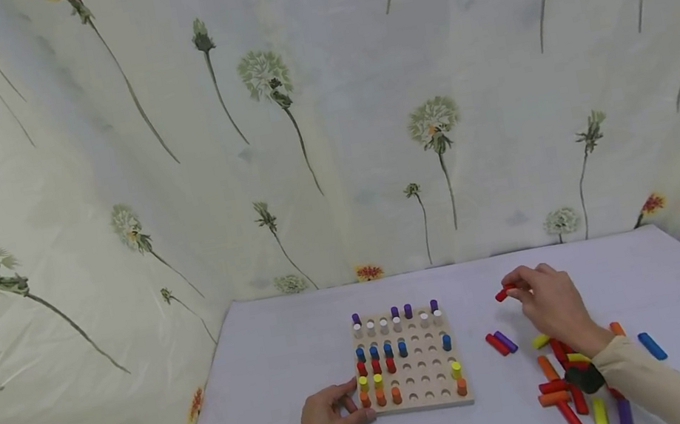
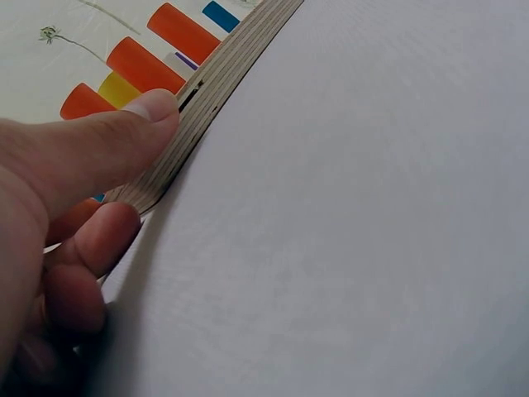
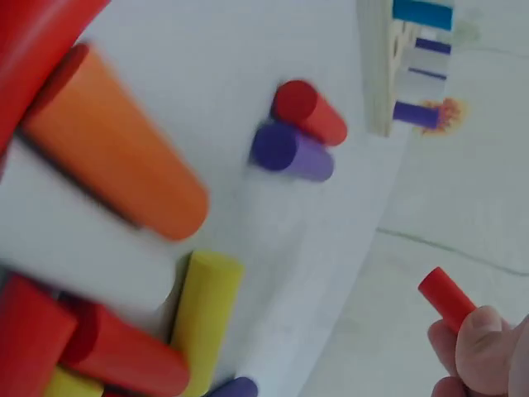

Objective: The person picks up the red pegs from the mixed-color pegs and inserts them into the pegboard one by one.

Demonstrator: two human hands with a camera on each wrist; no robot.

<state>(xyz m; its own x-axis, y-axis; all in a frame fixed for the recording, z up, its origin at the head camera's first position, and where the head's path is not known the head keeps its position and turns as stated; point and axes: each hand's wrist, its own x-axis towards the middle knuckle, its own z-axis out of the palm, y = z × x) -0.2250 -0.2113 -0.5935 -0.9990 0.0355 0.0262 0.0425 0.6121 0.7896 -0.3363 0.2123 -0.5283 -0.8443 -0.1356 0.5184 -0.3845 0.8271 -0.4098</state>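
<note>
1. Head view: your left hand (image 1: pixel 328 420) pinched the near-left corner of the pale, square plywood pegboard (image 1: pixel 429 370). Your right hand (image 1: pixel 554 304), well apart to the board's right, had thumb and fingers closed on a red cylindrical peg, probably painted wood (image 1: pixel 502 295). Your cream cloth sleeve (image 1: pixel 664 375) crossed the heap of coloured cylindrical pegs (image 1: pixel 570 419) right of the board; a low forearm could have scattered them.
2. Left wrist view: your thumb lay on the board's layered edge, near standing orange cylindrical pegs (image 2: pixel 183 33), fingers curled by its corner. Holding one corner only, an uneven push could have swivelled the board.
3. Right wrist view: your pinch left one end of the peg jutting free; a knock against the board could have twisted it loose. A loose purple cylindrical peg (image 3: pixel 293 153) lay touching a red one (image 3: pixel 310 112), between board and heap.
</note>
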